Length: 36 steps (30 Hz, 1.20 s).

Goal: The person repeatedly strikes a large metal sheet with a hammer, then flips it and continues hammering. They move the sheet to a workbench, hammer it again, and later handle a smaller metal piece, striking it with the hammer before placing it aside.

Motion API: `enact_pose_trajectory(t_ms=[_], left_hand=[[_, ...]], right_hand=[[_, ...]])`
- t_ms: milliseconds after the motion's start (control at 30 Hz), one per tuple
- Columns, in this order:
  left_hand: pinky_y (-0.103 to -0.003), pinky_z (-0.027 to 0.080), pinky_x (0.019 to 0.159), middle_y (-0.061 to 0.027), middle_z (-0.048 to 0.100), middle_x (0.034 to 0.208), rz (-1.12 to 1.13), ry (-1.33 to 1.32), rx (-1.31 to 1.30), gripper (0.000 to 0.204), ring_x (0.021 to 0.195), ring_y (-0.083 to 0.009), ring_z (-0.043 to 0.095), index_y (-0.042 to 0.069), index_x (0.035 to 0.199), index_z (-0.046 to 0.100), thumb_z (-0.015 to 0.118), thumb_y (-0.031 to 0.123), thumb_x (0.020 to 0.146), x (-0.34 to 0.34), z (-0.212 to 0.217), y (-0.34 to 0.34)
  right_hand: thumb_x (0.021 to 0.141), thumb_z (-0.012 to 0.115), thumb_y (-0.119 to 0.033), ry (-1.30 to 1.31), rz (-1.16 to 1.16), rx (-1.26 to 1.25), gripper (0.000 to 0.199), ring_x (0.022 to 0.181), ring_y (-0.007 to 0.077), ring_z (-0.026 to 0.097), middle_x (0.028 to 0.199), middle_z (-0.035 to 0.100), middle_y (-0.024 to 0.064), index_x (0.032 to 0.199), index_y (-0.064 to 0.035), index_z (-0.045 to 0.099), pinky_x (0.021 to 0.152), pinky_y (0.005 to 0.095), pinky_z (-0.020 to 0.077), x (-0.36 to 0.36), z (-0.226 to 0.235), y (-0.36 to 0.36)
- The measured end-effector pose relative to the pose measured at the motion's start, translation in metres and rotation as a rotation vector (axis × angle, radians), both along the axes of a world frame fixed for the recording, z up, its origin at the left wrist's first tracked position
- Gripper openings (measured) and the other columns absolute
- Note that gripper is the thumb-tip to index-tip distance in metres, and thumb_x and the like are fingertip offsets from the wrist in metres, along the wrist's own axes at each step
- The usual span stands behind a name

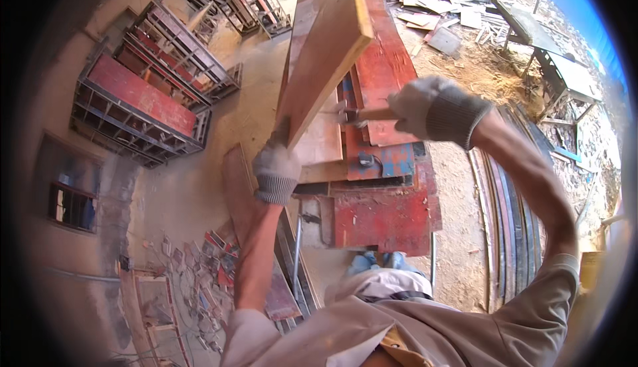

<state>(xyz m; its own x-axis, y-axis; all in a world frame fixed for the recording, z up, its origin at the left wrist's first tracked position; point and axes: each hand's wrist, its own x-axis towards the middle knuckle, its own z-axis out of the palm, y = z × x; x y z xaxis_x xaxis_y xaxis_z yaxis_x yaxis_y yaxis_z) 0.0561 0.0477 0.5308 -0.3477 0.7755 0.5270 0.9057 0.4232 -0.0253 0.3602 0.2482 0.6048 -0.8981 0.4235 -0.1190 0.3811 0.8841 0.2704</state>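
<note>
Left hand (276,171) gripping the plank (323,51), long axis toward one o'clock; right hand (425,108), closed on the hammer (364,114), at three o'clock, nearer its face.

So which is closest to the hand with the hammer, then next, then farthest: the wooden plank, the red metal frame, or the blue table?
From the right hand, in the head view:
1. Wooden plank, just to its left, where the hammer meets it; the left hand holds it up.
2. Blue table, off to the right, by the scrap pile.
3. Red metal frame, far left, on the ground.
</note>
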Motion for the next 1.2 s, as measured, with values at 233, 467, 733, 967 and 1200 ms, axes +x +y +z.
enact_pose_trajectory(t_ms=[233,467,733,967,1200], left_hand=[[-0.052,0.054,0.062,-0.0250,0.070,0.078,0.103,-0.109,0.019,0.021,0.070,-0.0454,0.068,0.000,0.085,0.067,0.076,0.018,0.087,-0.043,0.032,-0.027],[-0.043,0.058,0.078,-0.0223,0.077,0.093,-0.067,-0.363,0.312,0.022,0.087,-0.0354,0.076,-0.005,0.101,0.073,0.079,0.009,0.086,-0.078,0.077,-0.086],[-0.046,0.057,0.072,-0.0221,0.076,0.086,0.066,-0.467,0.293,0.018,0.079,-0.0381,0.076,-0.003,0.090,0.075,0.083,0.012,0.084,-0.032,0.065,-0.108],[-0.046,0.059,0.073,-0.0232,0.076,0.085,0.215,-0.380,0.203,0.031,0.081,-0.0380,0.077,-0.005,0.091,0.074,0.083,0.024,0.087,-0.037,0.046,-0.107],[-0.045,0.059,0.076,-0.0236,0.077,0.090,0.057,-0.212,0.261,0.029,0.084,-0.0372,0.077,-0.005,0.093,0.074,0.083,0.022,0.087,-0.027,0.044,-0.102]], right_hand=[[0.089,0.075,-0.048,0.372,-0.444,-1.001,0.050,0.090,0.0407,0.074,0.088,0.073,0.0257,0.111,-0.0032,0.075,0.081,0.0495,0.0566,-0.097,-0.268,-0.106],[0.097,0.068,-0.050,0.396,-0.238,-0.817,0.042,0.066,0.0325,0.072,0.074,0.070,0.0199,0.104,-0.0094,0.076,0.062,0.0461,0.0557,-0.052,-0.160,-0.002],[0.098,0.063,-0.054,0.303,-0.335,-0.706,0.048,0.046,0.0172,0.061,0.060,0.060,0.0044,0.091,-0.0065,0.069,0.040,0.0327,0.0489,-0.136,0.089,0.049],[0.094,0.068,-0.051,0.317,-0.398,-0.711,0.048,0.044,0.0147,0.055,0.058,0.056,0.0027,0.081,-0.0046,0.066,0.038,0.0316,0.0449,-0.121,0.166,0.037],[0.095,0.068,-0.052,0.200,-0.359,-0.874,0.050,0.043,0.0113,0.053,0.057,0.055,0.0000,0.081,-0.0035,0.068,0.037,0.0286,0.0404,-0.126,0.116,0.060]])
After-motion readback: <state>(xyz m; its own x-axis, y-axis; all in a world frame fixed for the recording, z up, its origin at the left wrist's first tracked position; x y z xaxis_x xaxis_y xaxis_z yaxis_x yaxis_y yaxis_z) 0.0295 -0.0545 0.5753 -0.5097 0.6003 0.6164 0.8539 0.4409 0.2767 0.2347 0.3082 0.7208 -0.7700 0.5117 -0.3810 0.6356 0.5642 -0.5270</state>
